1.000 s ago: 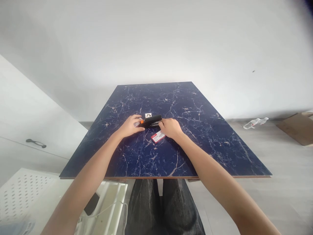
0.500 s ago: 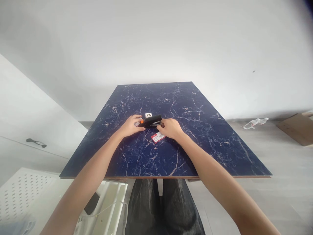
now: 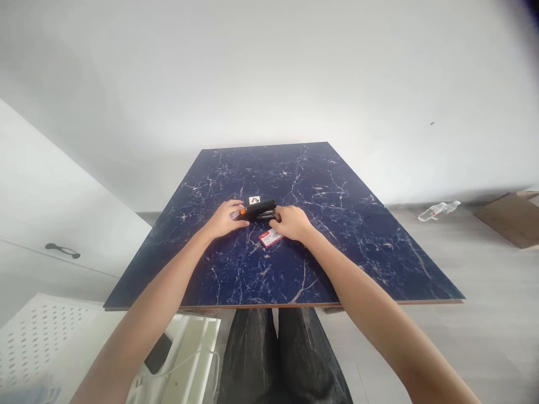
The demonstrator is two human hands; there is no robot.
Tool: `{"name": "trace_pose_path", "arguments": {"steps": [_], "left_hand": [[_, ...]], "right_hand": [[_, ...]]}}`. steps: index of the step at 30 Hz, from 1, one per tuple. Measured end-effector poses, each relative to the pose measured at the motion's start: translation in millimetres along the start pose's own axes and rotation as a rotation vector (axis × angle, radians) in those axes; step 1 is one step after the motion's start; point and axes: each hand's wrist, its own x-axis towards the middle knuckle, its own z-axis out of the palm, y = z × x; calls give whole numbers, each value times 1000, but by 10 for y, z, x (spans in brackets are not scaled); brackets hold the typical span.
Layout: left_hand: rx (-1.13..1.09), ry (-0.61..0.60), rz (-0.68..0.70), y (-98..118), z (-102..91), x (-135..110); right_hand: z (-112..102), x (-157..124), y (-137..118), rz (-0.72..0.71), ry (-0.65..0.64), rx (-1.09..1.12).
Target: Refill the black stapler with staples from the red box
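Note:
A black stapler [image 3: 259,209] with an orange tip lies on the dark blue marble table [image 3: 337,241] near its middle. My left hand [image 3: 225,219] grips its left, orange end with curled fingers. My right hand [image 3: 290,222] is closed at the stapler's right end, fingertips on the metal part. A small red and white box [image 3: 270,238] lies on the table just under my right hand. A small white tag [image 3: 254,200] sits right behind the stapler.
A white perforated rack [image 3: 37,336] and white frame stand at the lower left beside my legs. On the floor at the right lie a plastic bottle [image 3: 438,210] and a cardboard box [image 3: 507,217]. A white cabinet with a handle [image 3: 62,249] is at the left.
Both hands have stayed on the stapler; the right hand's fingers have shifted slightly left along it. The view has tilted a little.

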Motion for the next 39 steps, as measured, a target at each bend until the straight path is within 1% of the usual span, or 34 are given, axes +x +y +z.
{"name": "trace_pose_path", "arguments": {"steps": [4,10,12,15,18,21,24,27,32,34,36,39], "left_hand": [[-1,15,8,-6,5,1],[-18,15,9,-21,2,9],[-17,18,6,5,-2,13],[24,32,-6,111,6,21],[97,43,8,275,47,16],[132,-27,81,432,104,-17],[132,-100,131,523,120,-57],[168,-101,138,503,60,-73],[245,-64,6,267,-96,-66],[239,-69,-10,203,-132,-71],[209,-86,-1,203,-153,-83],[118,-162,25,302,-186,-104]], "right_hand": [[-16,-3,-7,-5,-1,-20],[-35,5,-14,-14,-38,-36],[-22,13,-33,8,-35,-36],[12,28,-83,71,-11,-9],[30,36,-116,81,24,38],[12,35,-89,49,60,86],[-34,31,-22,25,63,121],[-86,15,29,34,43,99],[-171,-73,38,45,-3,22],[-219,-118,27,49,-44,4],[-277,-161,5,41,-97,-10],[-354,-232,-65,30,-127,-36]]}}
